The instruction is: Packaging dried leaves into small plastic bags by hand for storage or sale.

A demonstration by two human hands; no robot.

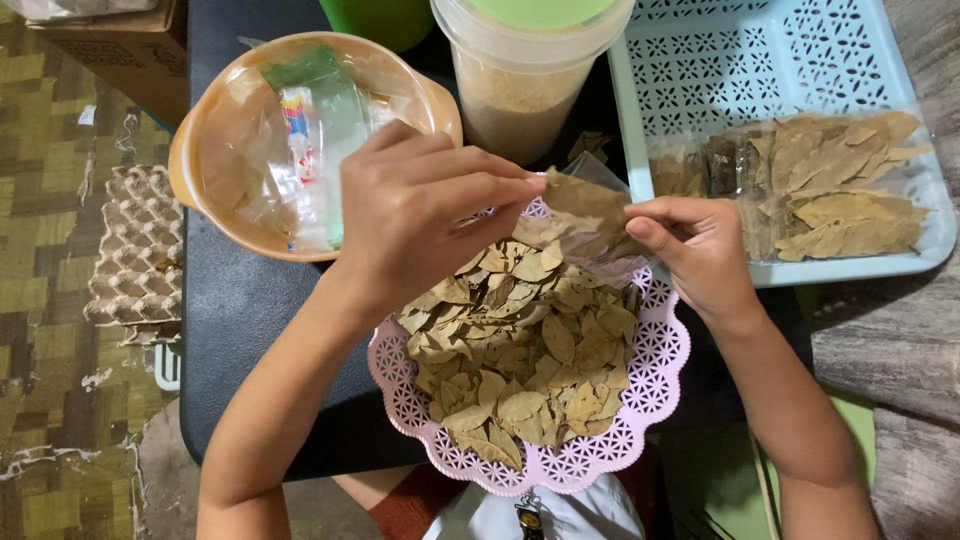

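Dried, tan bay-type leaves (520, 370) are heaped in a pink, round, perforated plastic basket (655, 365) that sits at the near edge of a dark tabletop (250, 300). Above the far rim of the basket, a small clear plastic bag (610, 245) is held up between both hands. The left hand (415, 215) is closed in a pinch, with the thumb and fingertips pressed on a single dried brown leaf (585, 198) at the mouth of the bag. The right hand (695, 250) is curled shut on the right edge of the bag, with the thumb laid along the top. Whether the leaf is already partly inside the bag cannot be told, since the film is transparent and creased.

To the left, beyond the left hand, an orange, round plastic bowl with side handles (200, 120) is seen, holding a stack of empty clear plastic bags (310, 140). Behind the hands stands a translucent plastic jar of pale brown granules (520, 90). To the right, a light blue perforated plastic tray (730, 60) carries filled clear packets of dried leaves (830, 185). On the patterned floor at the far left, a grey cardboard egg tray (135, 250) is laid.
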